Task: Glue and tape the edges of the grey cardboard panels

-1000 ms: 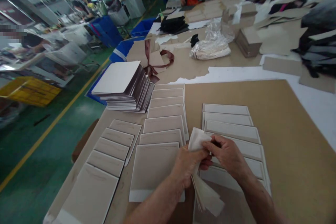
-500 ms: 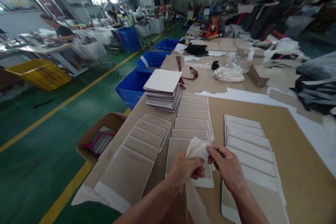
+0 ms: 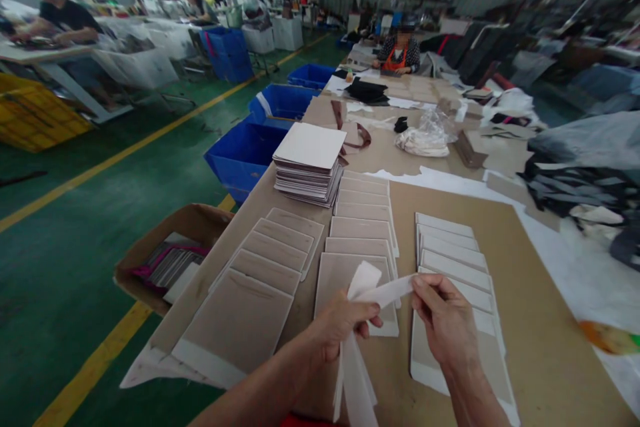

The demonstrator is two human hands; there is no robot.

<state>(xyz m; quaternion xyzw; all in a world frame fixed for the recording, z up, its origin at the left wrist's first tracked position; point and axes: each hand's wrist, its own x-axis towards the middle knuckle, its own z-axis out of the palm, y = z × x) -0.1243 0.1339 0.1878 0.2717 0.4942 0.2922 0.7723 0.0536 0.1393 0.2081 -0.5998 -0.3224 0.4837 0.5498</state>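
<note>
A bundle of white strips (image 3: 356, 373) is gripped in my left hand (image 3: 345, 327), its long ends hanging below the fist and a short folded end sticking up above. One white strip (image 3: 393, 290) stretches out from the bundle to my right hand (image 3: 443, 310), whose thumb and fingers pinch its end. Both hands hover over the middle row of overlapping beige panels (image 3: 357, 227). To the left lies another row of beige panels (image 3: 255, 293), and on the right a third row of white-edged panels (image 3: 450, 260).
A tall stack of square boards (image 3: 310, 160) stands beyond the left row. Blue bins (image 3: 245, 153) and a cardboard box (image 3: 170, 227) sit along the table's left edge. Farther off lie a plastic-wrapped bundle (image 3: 425, 137) and dark material (image 3: 565, 187). A person in an orange apron works at the far end.
My right hand has moved away to the right, drawing one strip out of the bundle in my left hand. The strips now show fanned apart. The view has turned slightly right and down.
</note>
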